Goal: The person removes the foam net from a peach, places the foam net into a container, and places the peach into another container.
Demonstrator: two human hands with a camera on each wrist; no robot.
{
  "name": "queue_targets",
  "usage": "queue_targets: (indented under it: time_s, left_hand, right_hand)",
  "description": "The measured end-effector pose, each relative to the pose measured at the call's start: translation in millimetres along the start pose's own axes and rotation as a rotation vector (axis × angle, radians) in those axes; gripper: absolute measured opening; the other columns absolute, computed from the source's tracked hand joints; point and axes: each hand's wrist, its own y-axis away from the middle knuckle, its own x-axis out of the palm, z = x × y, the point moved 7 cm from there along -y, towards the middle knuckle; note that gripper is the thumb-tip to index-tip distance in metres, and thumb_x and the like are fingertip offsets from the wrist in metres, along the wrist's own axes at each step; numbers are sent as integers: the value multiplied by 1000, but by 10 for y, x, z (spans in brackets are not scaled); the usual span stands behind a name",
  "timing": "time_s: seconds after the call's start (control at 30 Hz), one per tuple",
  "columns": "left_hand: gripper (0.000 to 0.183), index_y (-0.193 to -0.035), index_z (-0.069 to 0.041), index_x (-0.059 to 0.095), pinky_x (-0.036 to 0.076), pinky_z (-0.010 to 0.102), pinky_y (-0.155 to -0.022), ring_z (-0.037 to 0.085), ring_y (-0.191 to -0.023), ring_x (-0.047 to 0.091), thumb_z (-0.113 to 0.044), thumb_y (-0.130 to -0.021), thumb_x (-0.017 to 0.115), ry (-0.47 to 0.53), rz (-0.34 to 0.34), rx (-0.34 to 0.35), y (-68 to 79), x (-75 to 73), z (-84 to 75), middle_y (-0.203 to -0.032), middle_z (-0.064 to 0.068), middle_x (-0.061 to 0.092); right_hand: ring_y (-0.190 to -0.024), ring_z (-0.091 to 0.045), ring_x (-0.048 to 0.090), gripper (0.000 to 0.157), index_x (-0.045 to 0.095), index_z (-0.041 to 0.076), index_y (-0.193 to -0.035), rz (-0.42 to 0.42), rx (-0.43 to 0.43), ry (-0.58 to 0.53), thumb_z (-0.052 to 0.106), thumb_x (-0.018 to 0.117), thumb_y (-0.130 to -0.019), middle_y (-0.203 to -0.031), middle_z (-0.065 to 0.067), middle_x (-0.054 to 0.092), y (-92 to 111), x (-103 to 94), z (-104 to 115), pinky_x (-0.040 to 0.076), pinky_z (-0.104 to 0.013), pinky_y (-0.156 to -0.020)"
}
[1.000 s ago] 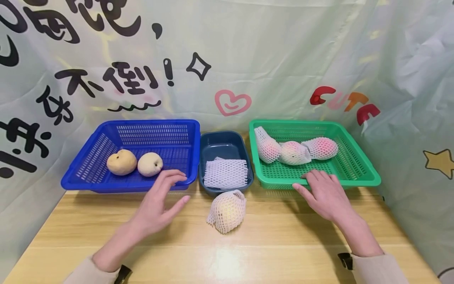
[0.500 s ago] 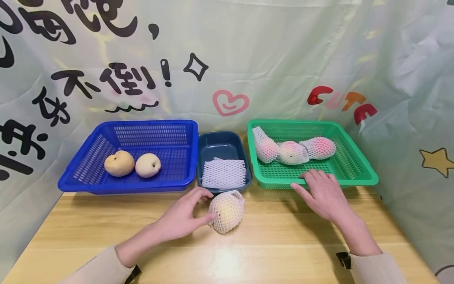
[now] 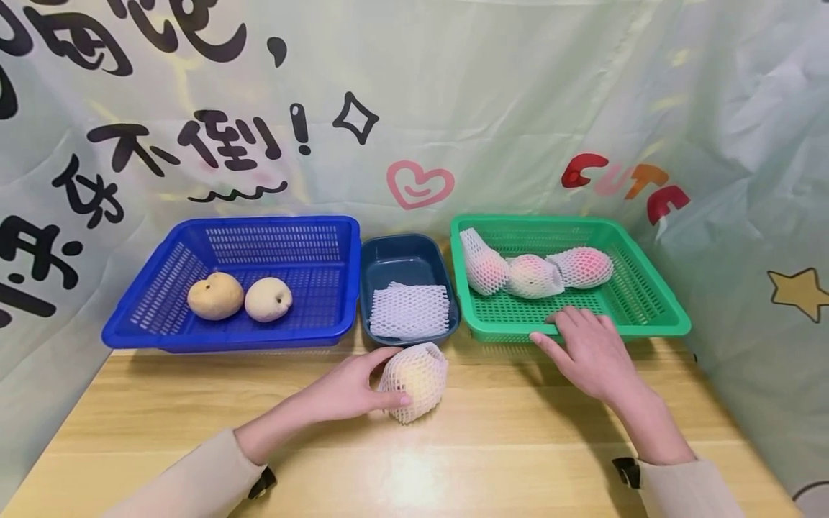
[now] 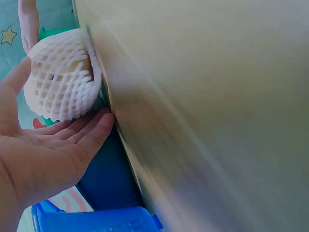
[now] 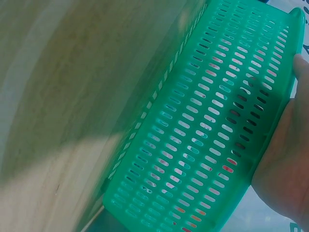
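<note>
My left hand (image 3: 346,387) holds a yellowish peach in a white foam net (image 3: 422,380) on the table, thumb on its near side and fingers behind. In the left wrist view the netted peach (image 4: 63,79) sits between thumb and fingers, its skin showing through a gap in the net. My right hand (image 3: 594,357) rests on the front rim of the green basket (image 3: 654,332), fingers over the edge and thumb along it. Inside that basket lie three pinkish netted peaches, among them the right one (image 3: 588,267). The right wrist view shows the basket's slotted side (image 5: 203,116).
On the left, a blue basket (image 3: 317,334) holds two bare fruits: a tan one (image 3: 216,296) and a paler peach (image 3: 268,299). Between the baskets stands a dark blue tray (image 3: 404,248) with flat white foam nets (image 3: 409,311). A printed cloth (image 3: 505,108) hangs behind.
My left hand has moved right from the blue basket's front edge to the netted peach and taken hold of it. The right hand stays at the green basket's rim.
</note>
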Motion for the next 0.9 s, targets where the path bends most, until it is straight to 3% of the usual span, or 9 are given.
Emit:
queue_targets:
  time_s: [0.13,0.33,0.7,0.9]
  left_hand:
    - [83,-151,-16,52,51,46,-103,20,-120,64,-54,-84,82,22,10,-33,-55,37,-15,-130,4,69]
    - [84,-146,-9,53,53,47,-99,23,-115,66,-53,-82,84,10,-16,-42,-88,70,-74,-126,7,69]
    - [80,-141,-11,55,53,42,-95,16,-108,63,-49,-78,86,25,-22,-62,-34,56,-76,-121,2,68]
    - [79,-141,-13,54,54,39,-92,17,-108,64,-45,-77,88,100,-19,-45,42,16,-132,-119,1,67]
  right_hand:
    - [-108,-38,57,49,64,1,-117,0,0,-2,48,54,-107,-113,-14,64,2,3,10,40,-55,-87]
    - [-107,-39,58,47,65,2,-116,-10,-4,-9,47,54,-107,-111,-13,64,8,8,23,39,-54,-86]
    - [-107,-38,59,47,65,2,-115,-21,-6,-11,47,54,-107,-111,-13,65,6,5,22,39,-54,-85]
    - [-107,-38,59,48,65,2,-116,-27,-4,-16,47,54,-106,-111,-13,65,14,-2,15,39,-53,-85]
